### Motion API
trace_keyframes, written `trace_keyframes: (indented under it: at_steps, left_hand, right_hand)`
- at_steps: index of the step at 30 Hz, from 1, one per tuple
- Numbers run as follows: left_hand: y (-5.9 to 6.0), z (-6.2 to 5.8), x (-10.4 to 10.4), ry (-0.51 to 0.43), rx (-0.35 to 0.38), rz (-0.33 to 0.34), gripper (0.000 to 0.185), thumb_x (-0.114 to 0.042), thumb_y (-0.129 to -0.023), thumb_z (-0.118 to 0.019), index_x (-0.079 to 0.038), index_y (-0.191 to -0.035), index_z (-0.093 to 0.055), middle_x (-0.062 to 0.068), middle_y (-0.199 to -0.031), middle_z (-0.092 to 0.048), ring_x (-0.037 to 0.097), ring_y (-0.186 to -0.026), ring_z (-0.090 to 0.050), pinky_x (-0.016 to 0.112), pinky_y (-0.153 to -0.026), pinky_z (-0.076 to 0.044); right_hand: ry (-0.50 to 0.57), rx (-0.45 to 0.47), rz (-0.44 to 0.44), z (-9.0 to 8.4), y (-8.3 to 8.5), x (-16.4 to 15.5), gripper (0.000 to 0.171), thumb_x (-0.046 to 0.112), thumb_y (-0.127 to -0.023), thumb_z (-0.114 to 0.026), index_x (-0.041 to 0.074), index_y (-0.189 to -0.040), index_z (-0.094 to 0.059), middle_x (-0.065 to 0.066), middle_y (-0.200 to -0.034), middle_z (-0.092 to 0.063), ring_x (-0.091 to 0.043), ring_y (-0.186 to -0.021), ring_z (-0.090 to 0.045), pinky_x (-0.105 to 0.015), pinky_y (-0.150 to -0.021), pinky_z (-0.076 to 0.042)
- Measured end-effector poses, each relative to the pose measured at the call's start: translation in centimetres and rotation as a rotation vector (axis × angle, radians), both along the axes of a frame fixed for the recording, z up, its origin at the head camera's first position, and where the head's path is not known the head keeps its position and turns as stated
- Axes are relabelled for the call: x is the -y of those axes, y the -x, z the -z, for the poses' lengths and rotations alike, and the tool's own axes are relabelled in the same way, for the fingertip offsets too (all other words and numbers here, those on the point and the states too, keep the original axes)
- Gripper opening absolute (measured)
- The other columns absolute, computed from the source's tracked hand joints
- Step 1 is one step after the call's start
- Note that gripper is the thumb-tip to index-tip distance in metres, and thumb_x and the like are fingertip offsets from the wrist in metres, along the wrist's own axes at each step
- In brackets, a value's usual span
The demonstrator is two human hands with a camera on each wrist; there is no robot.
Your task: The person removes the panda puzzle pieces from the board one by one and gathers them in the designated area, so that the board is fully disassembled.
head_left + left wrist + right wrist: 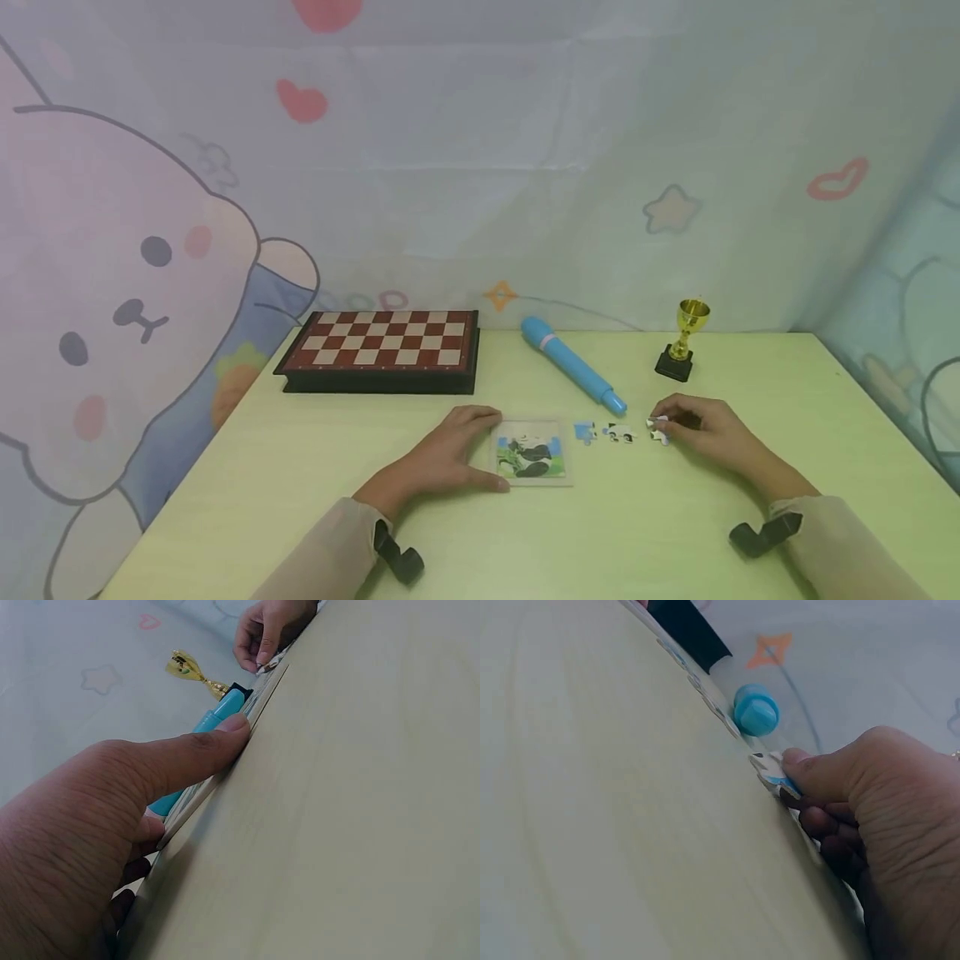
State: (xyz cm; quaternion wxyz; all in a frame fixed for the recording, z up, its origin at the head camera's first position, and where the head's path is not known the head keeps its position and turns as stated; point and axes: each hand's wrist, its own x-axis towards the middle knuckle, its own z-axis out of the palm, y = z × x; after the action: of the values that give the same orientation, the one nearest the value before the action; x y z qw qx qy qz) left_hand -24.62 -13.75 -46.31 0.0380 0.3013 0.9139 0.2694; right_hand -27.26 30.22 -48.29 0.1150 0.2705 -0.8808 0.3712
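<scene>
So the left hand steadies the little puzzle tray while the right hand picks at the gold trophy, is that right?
Not quite. The left hand does steady the puzzle tray, but the right hand pinches a loose puzzle piece, not the trophy, which stands untouched behind it. The head view shows this.

I find nothing to read here: no words, numbers or brand marks on the puzzle board (530, 452) under my left hand (442, 454), on the loose piece (658, 431) my right hand (708, 433) pinches, or on the chessboard (382, 346), blue pen (572, 363) and trophy (685, 339) along the tabletop's far edge.
</scene>
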Motion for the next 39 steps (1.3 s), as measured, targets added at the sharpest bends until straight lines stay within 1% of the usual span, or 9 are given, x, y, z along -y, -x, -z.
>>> trace_keyframes:
  at_steps: [4, 10, 16, 20, 23, 28, 35, 39]
  left_hand:
    - [0.0, 0.0, 0.1, -0.001, 0.004, -0.003, 0.105, -0.071, -0.071, -0.078, -0.015, -0.153, -0.043, -0.002, -0.157, -0.037, 0.02, -0.147, -0.027, 0.048, -0.118, -0.029]
    - [0.0, 0.3, 0.1, 0.005, 0.017, -0.012, 0.106, -0.072, -0.07, -0.078, -0.016, -0.154, -0.043, -0.003, -0.157, -0.036, 0.019, -0.147, -0.026, 0.047, -0.118, -0.029]
    - [0.0, 0.1, 0.1, -0.004, 0.018, -0.008, 0.106, -0.07, -0.07, -0.079, -0.016, -0.154, -0.043, -0.003, -0.157, -0.036, 0.019, -0.147, -0.026, 0.047, -0.118, -0.029]
    - [0.0, 0.1, 0.1, 0.001, 0.017, -0.006, 0.106, -0.071, -0.07, -0.078, -0.016, -0.154, -0.042, -0.003, -0.157, -0.036, 0.019, -0.147, -0.026, 0.047, -0.118, -0.029]
    - [0.0, 0.1, 0.1, -0.001, 0.012, -0.008, 0.106, -0.071, -0.07, -0.078, -0.017, -0.154, -0.042, -0.003, -0.157, -0.036, 0.019, -0.147, -0.026, 0.048, -0.118, -0.029]
    - [0.0, 0.2, 0.1, -0.004, 0.015, -0.008, 0.106, -0.072, -0.07, -0.078, -0.017, -0.154, -0.042, -0.004, -0.157, -0.035, 0.019, -0.147, -0.026, 0.048, -0.118, -0.03]
    - [0.0, -0.1, 0.1, -0.012, 0.017, -0.008, 0.106, -0.07, -0.07, -0.079, -0.016, -0.154, -0.043, -0.003, -0.157, -0.036, 0.019, -0.147, -0.026, 0.048, -0.118, -0.029]
    - [0.0, -0.2, 0.1, -0.013, 0.023, -0.009, 0.106, -0.07, -0.07, -0.079, -0.016, -0.154, -0.043, -0.003, -0.157, -0.036, 0.02, -0.147, -0.026, 0.049, -0.118, -0.029]
  right_hand:
    - [-0.051, -0.028, -0.039, 0.4, 0.3, 0.4, 0.016, 0.008, -0.093, -0.072, 0.022, -0.102, -0.07, 0.014, -0.086, -0.064, -0.004, -0.076, -0.058, -0.021, -0.067, -0.05]
    - [-0.084, -0.098, -0.082, 0.5, 0.1, 1.3, 0.016, 0.001, -0.094, -0.068, 0.015, -0.102, -0.064, 0.011, -0.087, -0.058, -0.003, -0.075, -0.051, -0.022, -0.063, -0.047]
    - [-0.109, -0.137, -0.087, 0.3, -0.1, 1.8, 0.017, -0.002, -0.093, -0.067, 0.013, -0.1, -0.062, 0.009, -0.092, -0.057, -0.004, -0.081, -0.05, -0.025, -0.068, -0.047]
    - [-0.137, -0.19, -0.093, 0.3, -0.1, 1.9, 0.02, -0.005, -0.09, -0.068, 0.012, -0.097, -0.061, 0.006, -0.093, -0.057, -0.006, -0.084, -0.048, -0.027, -0.072, -0.045]
    - [-0.166, -0.216, -0.086, 0.2, 0.0, 1.9, 0.021, -0.005, -0.089, -0.069, 0.013, -0.096, -0.061, 0.007, -0.094, -0.056, -0.007, -0.086, -0.047, -0.028, -0.074, -0.043]
    - [-0.18, -0.2, -0.074, 0.2, 0.1, 1.9, 0.022, -0.004, -0.09, -0.068, 0.015, -0.096, -0.06, 0.009, -0.095, -0.056, -0.008, -0.09, -0.049, -0.03, -0.078, -0.044]
    - [-0.144, -0.177, -0.077, 0.3, 0.2, 1.8, 0.021, -0.002, -0.091, -0.069, 0.016, -0.097, -0.061, 0.011, -0.093, -0.056, -0.008, -0.086, -0.048, -0.028, -0.074, -0.043]
    - [-0.133, -0.152, -0.073, 0.4, 0.1, 1.7, 0.021, 0.0, -0.093, -0.069, 0.018, -0.098, -0.061, 0.012, -0.095, -0.056, -0.007, -0.087, -0.048, -0.027, -0.075, -0.043]
